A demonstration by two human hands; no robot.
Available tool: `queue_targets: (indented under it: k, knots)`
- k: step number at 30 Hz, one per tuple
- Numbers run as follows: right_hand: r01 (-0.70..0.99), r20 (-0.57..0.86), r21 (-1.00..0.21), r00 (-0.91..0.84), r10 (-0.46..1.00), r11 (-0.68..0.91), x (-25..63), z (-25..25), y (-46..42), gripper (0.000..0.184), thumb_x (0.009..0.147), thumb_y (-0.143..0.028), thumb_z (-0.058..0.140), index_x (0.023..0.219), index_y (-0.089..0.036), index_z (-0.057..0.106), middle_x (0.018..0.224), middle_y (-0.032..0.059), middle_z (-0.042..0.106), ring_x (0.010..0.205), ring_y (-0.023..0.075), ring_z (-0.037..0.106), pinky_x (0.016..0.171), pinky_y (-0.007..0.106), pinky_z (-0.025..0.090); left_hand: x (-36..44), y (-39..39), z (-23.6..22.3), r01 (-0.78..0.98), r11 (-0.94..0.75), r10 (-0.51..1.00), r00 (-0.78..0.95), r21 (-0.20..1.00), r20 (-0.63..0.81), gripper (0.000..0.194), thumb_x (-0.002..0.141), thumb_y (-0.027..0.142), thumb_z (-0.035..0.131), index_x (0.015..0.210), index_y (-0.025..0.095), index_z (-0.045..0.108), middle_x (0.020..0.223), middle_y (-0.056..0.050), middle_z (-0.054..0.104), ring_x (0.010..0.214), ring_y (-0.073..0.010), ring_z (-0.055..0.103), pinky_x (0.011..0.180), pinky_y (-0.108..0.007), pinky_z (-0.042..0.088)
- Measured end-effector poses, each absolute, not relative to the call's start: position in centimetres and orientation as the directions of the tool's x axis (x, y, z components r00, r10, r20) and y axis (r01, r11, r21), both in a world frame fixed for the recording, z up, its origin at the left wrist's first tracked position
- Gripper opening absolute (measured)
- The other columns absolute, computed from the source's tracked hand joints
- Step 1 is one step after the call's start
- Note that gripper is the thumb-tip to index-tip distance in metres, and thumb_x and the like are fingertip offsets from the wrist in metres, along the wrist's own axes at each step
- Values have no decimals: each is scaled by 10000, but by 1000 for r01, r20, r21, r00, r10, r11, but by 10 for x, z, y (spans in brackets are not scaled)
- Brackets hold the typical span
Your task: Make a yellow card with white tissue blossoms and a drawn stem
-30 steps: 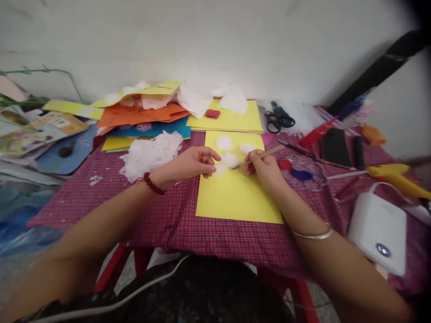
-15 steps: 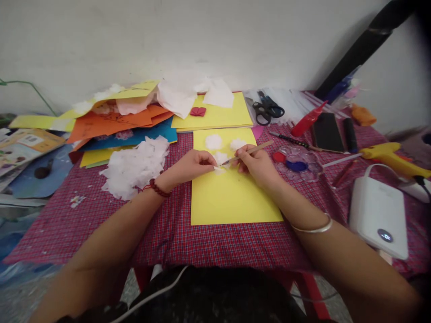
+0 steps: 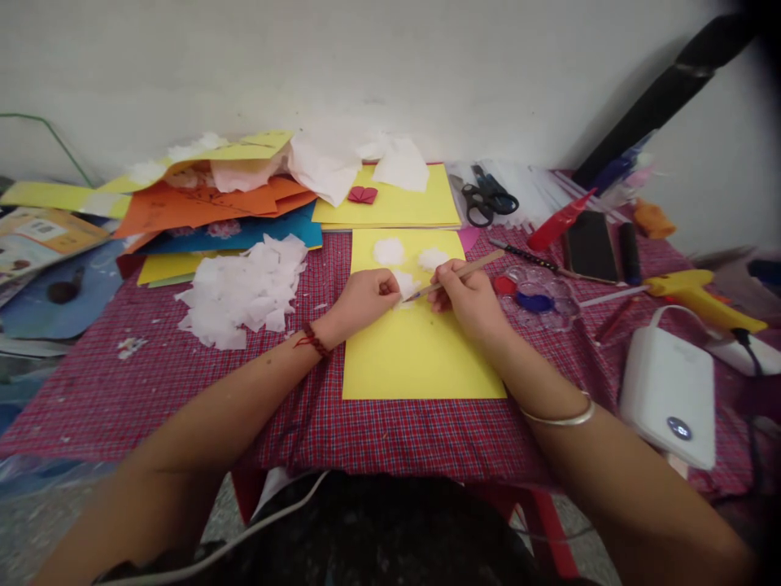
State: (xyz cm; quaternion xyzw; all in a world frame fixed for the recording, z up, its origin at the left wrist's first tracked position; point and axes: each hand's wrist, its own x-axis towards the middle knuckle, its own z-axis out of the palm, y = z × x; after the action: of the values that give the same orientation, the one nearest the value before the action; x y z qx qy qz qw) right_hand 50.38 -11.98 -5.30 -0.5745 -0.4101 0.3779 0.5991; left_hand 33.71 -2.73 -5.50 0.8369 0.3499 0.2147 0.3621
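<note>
Head view: left hand had closed in beside tip of brush, grip unclear; right hand pinched brush over yellow sheet, near table's front edge, bringing both together by white tuft.

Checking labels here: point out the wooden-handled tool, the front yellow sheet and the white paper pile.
Wooden-handled tool (image 3: 486,261), head view: handle's rear end.
Front yellow sheet (image 3: 424,358), head view: bare lower part.
White paper pile (image 3: 245,293), head view: its middle.

Craft workspace: scissors, glue gun, paint palette.
</note>
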Motion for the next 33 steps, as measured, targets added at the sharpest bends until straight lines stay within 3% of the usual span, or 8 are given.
queue_targets:
  k: [15,18,24,29,33]
  knots:
    - [88,105,-993,352,930,79,502,-61,-122,354,798,-533,688,762,-188,614,637,-26,619,472,79,588,456,201,488,332,-25,-53,261,-233,836,546,937,55,90,768,141,589,684,175,585,623,35,551,555,-89,465,526,-239,357]
    - [8,79,-997,397,914,82,505,-62,-121,350,797,-529,685,754,-192,601,606,-31,615,453,83,578,452,205,495,329,-25,-53,153,-154,866,496,976,59,117,794,158,590,682,178,563,617,33,546,535,-84,467,520,-238,384]
    - [-209,-48,-975,518,854,72,512,-59,-118,354,824,-514,641,682,-209,531,442,-74,500,321,59,399,412,211,479,326,-20,-57,-42,-42,941,335,998,54,133,865,209,559,738,170,574,719,-5,608,602,-83,544,568,-221,461]
    - [-210,-43,-975,518,854,78,511,-59,-118,373,788,-532,686,682,-204,542,455,-65,520,330,64,430,407,209,482,325,-19,-65,78,-159,914,388,984,117,98,843,151,528,831,158,625,846,-28,673,763,-120,625,742,-253,515]
    - [-201,-49,-977,546,836,74,513,-59,-118,388,764,-553,705,691,-197,566,470,-59,537,352,66,460,392,192,461,326,-22,-70,212,-381,836,495,900,237,250,816,54,473,973,156,639,1004,-65,705,964,-180,657,897,-330,509]
